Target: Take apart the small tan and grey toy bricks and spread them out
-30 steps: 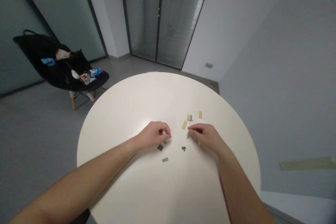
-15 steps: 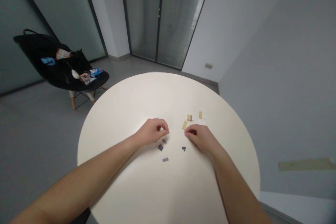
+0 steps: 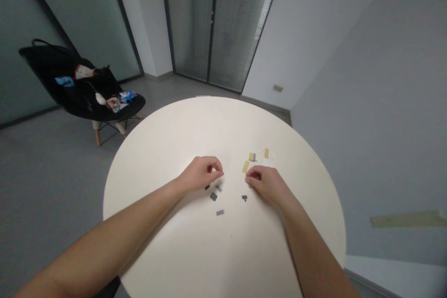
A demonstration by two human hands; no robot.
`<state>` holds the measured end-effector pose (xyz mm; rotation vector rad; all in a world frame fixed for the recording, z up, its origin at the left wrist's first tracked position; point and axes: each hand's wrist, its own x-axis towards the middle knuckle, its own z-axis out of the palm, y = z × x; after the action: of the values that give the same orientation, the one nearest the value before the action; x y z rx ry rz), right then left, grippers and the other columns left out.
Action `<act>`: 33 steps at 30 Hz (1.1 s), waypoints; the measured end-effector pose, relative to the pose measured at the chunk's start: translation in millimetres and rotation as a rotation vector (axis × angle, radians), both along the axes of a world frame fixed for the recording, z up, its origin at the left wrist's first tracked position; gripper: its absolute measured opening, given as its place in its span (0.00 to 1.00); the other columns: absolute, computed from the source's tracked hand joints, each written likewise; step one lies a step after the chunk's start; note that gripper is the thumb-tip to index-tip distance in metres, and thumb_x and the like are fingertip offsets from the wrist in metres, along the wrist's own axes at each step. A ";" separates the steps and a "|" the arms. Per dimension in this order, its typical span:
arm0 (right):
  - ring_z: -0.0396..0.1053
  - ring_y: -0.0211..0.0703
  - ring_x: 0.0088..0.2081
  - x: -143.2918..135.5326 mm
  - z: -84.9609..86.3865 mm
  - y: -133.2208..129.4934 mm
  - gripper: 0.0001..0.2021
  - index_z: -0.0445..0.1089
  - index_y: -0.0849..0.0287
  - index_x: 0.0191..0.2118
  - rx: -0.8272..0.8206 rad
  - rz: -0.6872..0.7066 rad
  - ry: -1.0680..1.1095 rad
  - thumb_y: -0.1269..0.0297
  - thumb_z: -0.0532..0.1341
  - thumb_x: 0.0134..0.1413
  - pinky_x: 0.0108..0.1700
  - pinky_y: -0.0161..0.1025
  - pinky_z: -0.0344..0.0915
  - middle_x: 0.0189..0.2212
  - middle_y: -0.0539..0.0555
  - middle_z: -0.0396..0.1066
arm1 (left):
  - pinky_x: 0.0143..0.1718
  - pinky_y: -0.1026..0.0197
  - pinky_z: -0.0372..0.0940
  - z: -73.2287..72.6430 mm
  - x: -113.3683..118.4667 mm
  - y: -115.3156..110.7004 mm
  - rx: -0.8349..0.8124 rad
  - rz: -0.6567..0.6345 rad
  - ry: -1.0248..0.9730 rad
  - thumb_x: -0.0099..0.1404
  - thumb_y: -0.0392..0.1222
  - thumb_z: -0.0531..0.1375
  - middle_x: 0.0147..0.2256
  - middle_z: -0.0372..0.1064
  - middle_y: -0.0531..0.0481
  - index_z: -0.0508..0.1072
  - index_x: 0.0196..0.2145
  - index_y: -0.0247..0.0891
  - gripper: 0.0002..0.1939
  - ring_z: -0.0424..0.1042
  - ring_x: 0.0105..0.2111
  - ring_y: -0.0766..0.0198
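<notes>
My left hand [image 3: 204,172] is just above the table, thumb and forefinger pinched; anything between the tips is too small to make out. Below it lie a dark grey square piece [image 3: 213,196], a small blurred grey piece [image 3: 219,188] and a flat grey rectangle [image 3: 220,213]. My right hand [image 3: 264,179] is pinched too, its fingertips close to a tan rectangular piece [image 3: 246,166]; what it holds, if anything, is hidden. A dark T-shaped piece [image 3: 244,198] lies nearer me. Beyond the right hand are a tan-and-grey piece [image 3: 252,157] and another tan piece [image 3: 267,152].
The round white table [image 3: 167,130] fills the middle of the view. Behind it at the left stands a black chair [image 3: 66,98] with a bag and small packets on it. Glass panels [image 3: 188,23] and a grey wall [image 3: 349,102] enclose the room.
My left hand has shifted slightly left, and a dark piece beneath it shows more. The right hand has barely moved.
</notes>
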<state>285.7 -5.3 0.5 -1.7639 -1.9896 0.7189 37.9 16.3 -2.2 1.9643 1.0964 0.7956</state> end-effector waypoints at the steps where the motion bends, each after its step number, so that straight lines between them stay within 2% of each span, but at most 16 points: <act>1: 0.69 0.38 0.26 -0.4 -0.1 0.0 0.04 0.73 0.58 0.28 -0.015 -0.014 0.010 0.66 0.61 0.46 0.30 0.34 0.60 0.25 0.50 0.74 | 0.25 0.67 0.56 -0.5 -0.2 -0.1 -0.004 -0.001 -0.002 0.58 0.39 0.60 0.21 0.65 0.56 0.75 0.28 0.36 0.05 0.61 0.22 0.70; 5: 0.68 0.37 0.21 -3.3 1.0 -1.3 0.03 0.71 0.58 0.28 -0.113 -0.076 0.084 0.68 0.59 0.47 0.26 0.33 0.60 0.20 0.49 0.72 | 0.25 0.67 0.56 -2.2 -1.0 0.2 -0.010 0.002 -0.009 0.58 0.39 0.60 0.21 0.65 0.56 0.75 0.28 0.36 0.05 0.61 0.22 0.71; 9: 0.69 0.37 0.21 -4.2 3.6 -3.5 0.03 0.69 0.58 0.28 -0.175 -0.105 0.123 0.69 0.58 0.47 0.25 0.32 0.61 0.19 0.49 0.72 | 0.24 0.67 0.56 -2.6 -1.5 1.0 -0.010 0.007 -0.003 0.58 0.39 0.60 0.20 0.64 0.56 0.75 0.28 0.36 0.05 0.60 0.22 0.71; 15: 0.70 0.37 0.21 0.5 3.9 -4.0 0.03 0.68 0.58 0.27 -0.157 -0.081 0.067 0.70 0.57 0.46 0.27 0.32 0.62 0.18 0.49 0.73 | 0.24 0.66 0.56 -2.6 -2.9 0.6 -0.012 0.000 0.013 0.58 0.38 0.61 0.20 0.64 0.56 0.75 0.28 0.36 0.04 0.61 0.22 0.70; 21: 0.70 0.36 0.21 3.9 2.2 -4.0 0.04 0.69 0.58 0.28 -0.199 -0.115 0.073 0.70 0.57 0.48 0.26 0.31 0.62 0.19 0.49 0.73 | 0.23 0.66 0.56 -4.6 -3.1 0.7 -0.038 -0.002 0.014 0.58 0.38 0.61 0.19 0.63 0.56 0.75 0.28 0.36 0.05 0.60 0.20 0.71; 26: 0.70 0.37 0.21 6.8 5.2 -5.5 0.06 0.71 0.58 0.28 -0.182 -0.087 -0.029 0.70 0.57 0.49 0.28 0.33 0.62 0.18 0.49 0.73 | 0.24 0.65 0.57 -4.7 -3.1 1.1 -0.029 -0.018 0.012 0.57 0.38 0.61 0.19 0.63 0.56 0.75 0.27 0.36 0.04 0.61 0.21 0.70; 29: 0.71 0.38 0.25 6.7 8.7 -5.9 0.07 0.74 0.59 0.28 -0.136 -0.045 -0.118 0.71 0.57 0.47 0.32 0.34 0.62 0.21 0.51 0.75 | 0.24 0.65 0.57 -4.1 -3.2 0.8 -0.036 -0.018 0.014 0.57 0.38 0.61 0.18 0.62 0.56 0.75 0.27 0.36 0.04 0.61 0.20 0.70; 33: 0.72 0.41 0.31 6.0 11.3 -5.9 0.10 0.77 0.58 0.31 -0.056 -0.012 -0.188 0.72 0.57 0.46 0.36 0.35 0.62 0.29 0.53 0.78 | 0.23 0.66 0.56 -3.7 -3.4 0.5 -0.034 -0.018 0.010 0.57 0.37 0.61 0.18 0.62 0.56 0.75 0.27 0.36 0.04 0.60 0.20 0.70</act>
<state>291.7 -11.2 11.8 -1.9379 -2.0952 0.6311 34.4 16.8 -5.9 1.9493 1.0896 0.7529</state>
